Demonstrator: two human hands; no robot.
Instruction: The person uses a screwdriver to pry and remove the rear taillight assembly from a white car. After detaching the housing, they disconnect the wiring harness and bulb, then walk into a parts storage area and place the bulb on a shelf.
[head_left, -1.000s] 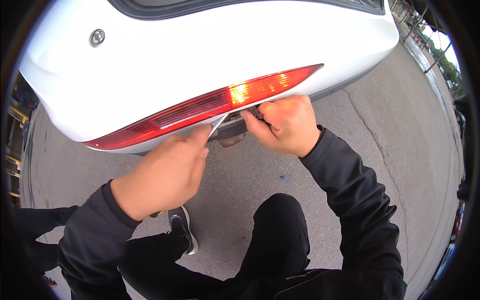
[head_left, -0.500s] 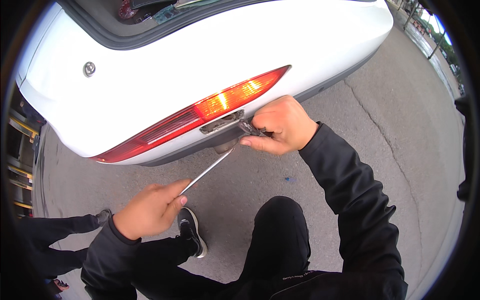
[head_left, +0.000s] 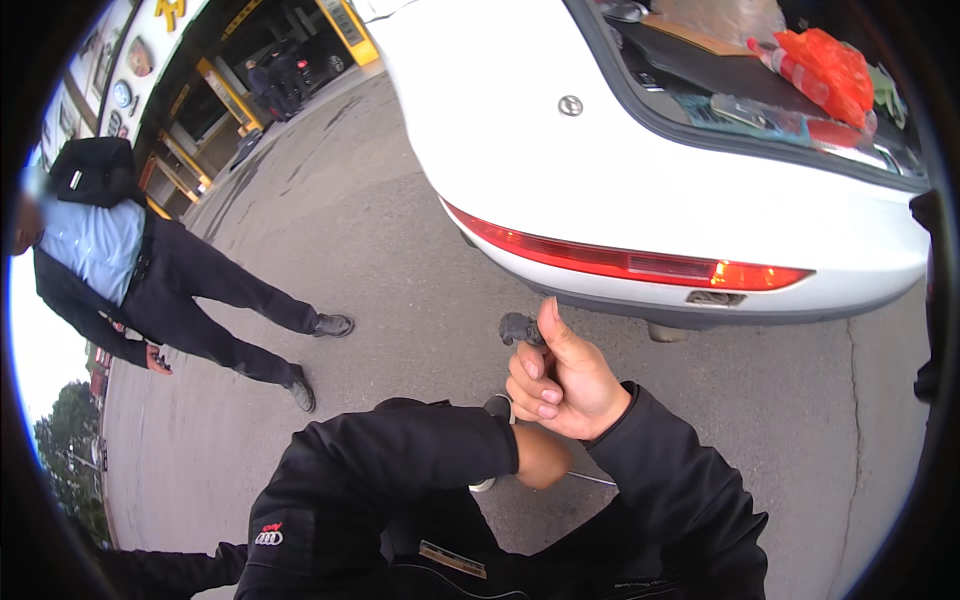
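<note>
My right hand (head_left: 570,385) is raised in the middle with its thumb up. Its fingers are closed on a small dark grey part (head_left: 519,328), lumpy and dirty-looking, whose kind I cannot make out. Below it is my left hand (head_left: 541,457), partly hidden behind my right wrist and sleeve. A thin metal rod (head_left: 594,480) sticks out past the left hand; its handle end and the left fingers are hidden. Beyond the hands stands a white car with a lit red-and-orange tail light (head_left: 640,266). Under the light, a slot (head_left: 716,298) in the bumper is uncovered.
The car's open boot holds a red plastic bag (head_left: 828,75) and loose items. A person in a dark jacket and blue shirt (head_left: 95,245) stands on the left. Behind are workshop bays with yellow posts (head_left: 228,92). Cracked grey pavement (head_left: 390,330) lies underfoot.
The view has swung left, bringing the standing person and workshop in. My right hand has left the bumper slot with the dark part. My left hand has drawn back with the rod.
</note>
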